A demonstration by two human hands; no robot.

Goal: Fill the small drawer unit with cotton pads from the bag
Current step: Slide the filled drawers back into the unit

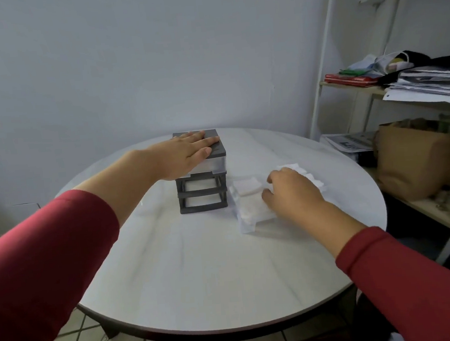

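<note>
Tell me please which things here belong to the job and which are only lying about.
Belong to the job:
- drawer unit, left hand flat on top
- two clear drawers out on the table, holding cotton pads
- right hand at the drawers
- white bag behind it

Only lying about:
- shelf with papers
- brown paper bag

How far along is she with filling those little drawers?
Partway. Two clear drawers sit out on the table, already holding cotton pads. The left hand steadies the drawer unit; the right hand rests by the loose pads. Two slots remain empty.
</note>
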